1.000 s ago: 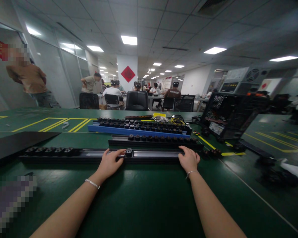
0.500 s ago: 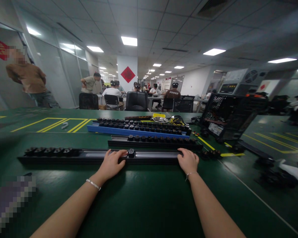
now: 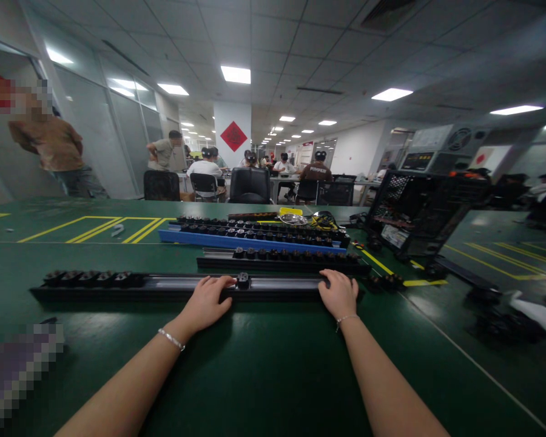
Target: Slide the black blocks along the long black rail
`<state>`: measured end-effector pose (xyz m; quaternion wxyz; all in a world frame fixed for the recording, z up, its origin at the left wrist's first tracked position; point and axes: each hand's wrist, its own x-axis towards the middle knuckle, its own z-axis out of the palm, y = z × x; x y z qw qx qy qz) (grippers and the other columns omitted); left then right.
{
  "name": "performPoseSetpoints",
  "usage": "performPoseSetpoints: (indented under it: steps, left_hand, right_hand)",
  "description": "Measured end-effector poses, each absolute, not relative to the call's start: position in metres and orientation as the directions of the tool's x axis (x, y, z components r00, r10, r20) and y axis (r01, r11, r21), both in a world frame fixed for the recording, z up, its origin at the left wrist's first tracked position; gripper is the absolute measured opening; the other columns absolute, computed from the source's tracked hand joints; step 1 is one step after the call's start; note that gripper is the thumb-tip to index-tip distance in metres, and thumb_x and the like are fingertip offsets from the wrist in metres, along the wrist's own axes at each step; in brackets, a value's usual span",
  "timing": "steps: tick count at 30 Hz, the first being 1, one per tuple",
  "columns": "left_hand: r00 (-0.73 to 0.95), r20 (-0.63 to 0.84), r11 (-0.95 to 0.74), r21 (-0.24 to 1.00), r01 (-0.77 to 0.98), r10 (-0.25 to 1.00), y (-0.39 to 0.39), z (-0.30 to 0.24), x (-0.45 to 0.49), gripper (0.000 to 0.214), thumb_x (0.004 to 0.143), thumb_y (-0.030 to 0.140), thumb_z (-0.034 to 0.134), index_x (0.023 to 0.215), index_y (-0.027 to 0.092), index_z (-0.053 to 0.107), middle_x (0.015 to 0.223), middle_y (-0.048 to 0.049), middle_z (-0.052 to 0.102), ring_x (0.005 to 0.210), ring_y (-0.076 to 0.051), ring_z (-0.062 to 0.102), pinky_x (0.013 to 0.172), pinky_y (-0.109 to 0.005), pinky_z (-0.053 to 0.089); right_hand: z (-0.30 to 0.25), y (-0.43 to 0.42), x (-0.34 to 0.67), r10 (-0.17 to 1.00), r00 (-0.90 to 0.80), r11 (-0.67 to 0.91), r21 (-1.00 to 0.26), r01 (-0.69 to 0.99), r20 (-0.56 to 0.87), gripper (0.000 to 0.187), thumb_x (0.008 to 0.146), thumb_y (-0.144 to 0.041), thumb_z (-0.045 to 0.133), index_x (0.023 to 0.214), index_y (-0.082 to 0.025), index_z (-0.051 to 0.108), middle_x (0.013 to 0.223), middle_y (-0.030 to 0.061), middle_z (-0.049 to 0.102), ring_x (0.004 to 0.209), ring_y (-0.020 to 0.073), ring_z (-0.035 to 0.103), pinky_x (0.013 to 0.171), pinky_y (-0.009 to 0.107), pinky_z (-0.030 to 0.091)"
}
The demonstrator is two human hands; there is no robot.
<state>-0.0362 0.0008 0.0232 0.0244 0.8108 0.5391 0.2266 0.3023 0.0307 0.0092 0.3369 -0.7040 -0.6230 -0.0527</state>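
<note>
A long black power track rail [image 3: 173, 294] with a silvery channel lies crosswise on the green table in front of me. Several black socket modules [image 3: 88, 277] sit in its left part, and a single socket module [image 3: 242, 280] stands near the middle. My left hand [image 3: 208, 301] is curled over the rail, thumb on the near side, with its fingertips at the left side of that single module. Over the rail's right part, my right hand [image 3: 339, 296] rests with bent fingers gripping it; the rail's end is partly hidden there.
Behind lie another black rail [image 3: 273, 264] and a blue rail [image 3: 250, 241], both carrying modules. An open computer case [image 3: 404, 212] stands at the back right. Loose black modules [image 3: 384, 283] lie beyond my right hand. A blurred-out object [image 3: 18, 370] is at the left front. Several people sit farther off.
My right hand has shifted a little left along the rail. The single module and my left fingertips sit very slightly farther right on it.
</note>
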Motion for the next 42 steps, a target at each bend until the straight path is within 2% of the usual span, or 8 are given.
performPoseSetpoints:
  steps: [3, 7, 12, 15, 20, 25, 34, 42]
  left_hand:
    - [0.345, 0.333, -0.441, 0.279, 0.853, 0.878, 0.0, 0.022, -0.033, 0.04, 0.079, 0.03, 0.049, 0.118, 0.024, 0.049, 0.119, -0.0034, 0.062, 0.113, -0.022, 0.052, 0.108, -0.047, 0.024]
    - [0.377, 0.342, -0.473, 0.262, 0.841, 0.861, 0.0, 0.019, -0.027, 0.043, 0.079, 0.03, 0.048, 0.121, 0.024, 0.046, 0.12, -0.0041, 0.061, 0.115, -0.023, 0.052, 0.109, -0.048, 0.022]
    - [0.389, 0.348, -0.48, 0.231, 0.846, 0.853, -0.001, 0.019, -0.023, 0.046, 0.076, 0.028, 0.05, 0.122, 0.024, 0.045, 0.122, -0.0043, 0.06, 0.116, -0.023, 0.051, 0.109, -0.048, 0.022]
    - [0.394, 0.345, -0.481, 0.218, 0.849, 0.852, -0.002, 0.021, -0.021, 0.049, 0.074, 0.026, 0.05, 0.122, 0.024, 0.046, 0.123, -0.004, 0.059, 0.116, -0.024, 0.049, 0.108, -0.048, 0.023]
    - [0.399, 0.365, -0.49, 0.202, 0.848, 0.841, -0.002, 0.022, -0.017, 0.051, 0.072, 0.024, 0.052, 0.123, 0.024, 0.047, 0.119, -0.0055, 0.06, 0.117, -0.025, 0.047, 0.108, -0.047, 0.025]
    - [0.415, 0.393, -0.511, 0.179, 0.841, 0.82, -0.001, 0.02, -0.015, 0.053, 0.07, 0.023, 0.052, 0.123, 0.021, 0.048, 0.119, -0.0077, 0.058, 0.118, -0.025, 0.045, 0.107, -0.046, 0.026]
    - [0.417, 0.374, -0.504, 0.175, 0.846, 0.829, -0.002, 0.017, -0.015, 0.056, 0.071, 0.023, 0.053, 0.126, 0.023, 0.046, 0.124, -0.0074, 0.056, 0.125, -0.025, 0.04, 0.11, -0.047, 0.022]
    - [0.453, 0.363, -0.532, 0.154, 0.833, 0.814, -0.001, 0.014, -0.018, 0.059, 0.072, 0.023, 0.053, 0.129, 0.023, 0.041, 0.132, -0.0061, 0.053, 0.131, -0.024, 0.035, 0.112, -0.047, 0.019]
  right_hand:
    - [0.011, 0.03, 0.288, 0.844, 0.106, 0.116, -0.372, 0.921, 0.526, 0.035, 0.079, -0.024, 0.043, 0.105, -0.023, 0.065, 0.119, 0.0046, 0.062, 0.117, 0.0236, 0.046, 0.106, 0.053, 0.019]
    - [0.015, 0.025, 0.256, 0.847, -0.109, 0.32, -0.334, 0.887, 0.52, 0.039, 0.081, -0.024, 0.042, 0.114, -0.018, 0.062, 0.123, 0.0072, 0.059, 0.12, 0.0219, 0.045, 0.105, 0.042, 0.029]
    - [0.025, 0.014, 0.204, 0.851, -0.303, 0.47, -0.365, 0.804, 0.429, 0.049, 0.084, -0.029, 0.041, 0.131, -0.016, 0.05, 0.137, 0.0068, 0.047, 0.13, 0.0216, 0.034, 0.109, 0.039, 0.025]
    - [0.03, 0.009, 0.181, 0.897, -0.288, 0.416, -0.424, 0.804, 0.334, 0.054, 0.087, -0.035, 0.039, 0.139, -0.022, 0.039, 0.144, 0.0033, 0.038, 0.134, 0.0224, 0.028, 0.109, 0.045, 0.023]
    - [0.03, 0.006, 0.168, 0.931, -0.239, 0.34, -0.42, 0.842, 0.275, 0.05, 0.088, -0.04, 0.038, 0.137, -0.032, 0.038, 0.14, 0.0015, 0.045, 0.131, 0.0214, 0.032, 0.108, 0.054, 0.013]
    - [0.026, 0.006, 0.167, 0.926, -0.226, 0.341, -0.415, 0.844, 0.302, 0.044, 0.087, -0.041, 0.041, 0.13, -0.033, 0.045, 0.135, 0.0017, 0.05, 0.127, 0.022, 0.037, 0.107, 0.055, 0.013]
    - [0.033, 0.01, 0.157, 0.952, -0.077, 0.232, -0.533, 0.814, 0.296, 0.028, 0.081, -0.043, 0.051, 0.106, -0.033, 0.059, 0.115, -0.0017, 0.063, 0.114, 0.0199, 0.048, 0.105, 0.051, 0.015]
    - [0.027, 0.009, 0.153, 0.935, -0.054, 0.24, -0.513, 0.824, 0.351, 0.025, 0.085, -0.036, 0.046, 0.107, -0.033, 0.059, 0.115, -0.0009, 0.063, 0.115, 0.0191, 0.047, 0.106, 0.05, 0.012]
